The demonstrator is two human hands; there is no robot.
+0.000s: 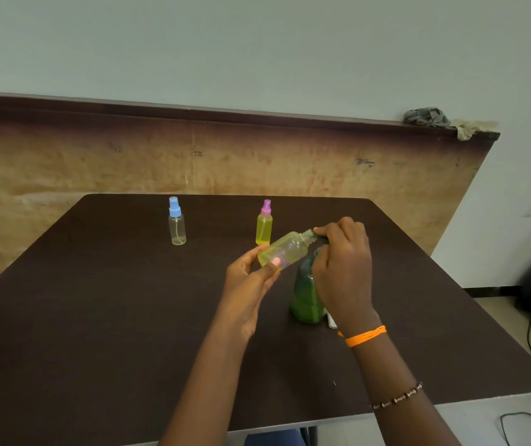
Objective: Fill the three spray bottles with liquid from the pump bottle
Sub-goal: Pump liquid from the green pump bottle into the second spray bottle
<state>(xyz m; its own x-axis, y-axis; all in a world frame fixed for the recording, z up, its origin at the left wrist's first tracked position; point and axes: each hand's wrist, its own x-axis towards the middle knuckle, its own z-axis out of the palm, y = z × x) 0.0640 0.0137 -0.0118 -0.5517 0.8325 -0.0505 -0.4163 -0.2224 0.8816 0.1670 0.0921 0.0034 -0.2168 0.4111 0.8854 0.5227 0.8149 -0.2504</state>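
On the dark desk (96, 317) the left hand (251, 284) holds an uncapped spray bottle (285, 249) off the surface, its fingers (275, 262) closed around the lower body, thumb across the near side. The bottle is tilted, bare threaded neck pointing up and to the right, and it shows yellow-green through the clear plastic. The right hand (343, 262) is over the green pump bottle (307, 294), which stands upright on the desk just right of centre; its fingers are curled on the pump head, whose dark nozzle meets the tilted bottle's neck. The hand hides most of the pump top. An orange band (365, 336) sits on the right wrist and a beaded bracelet (397, 396) further up the forearm. At the far side of the desk stand two capped spray bottles, well apart: the blue-capped bottle (177, 222) on the left, nearly empty and clear, and the pink-capped bottle (264, 223) to its right, filled with yellow liquid. A small white object (331, 320) lies by the pump bottle's base, mostly hidden.
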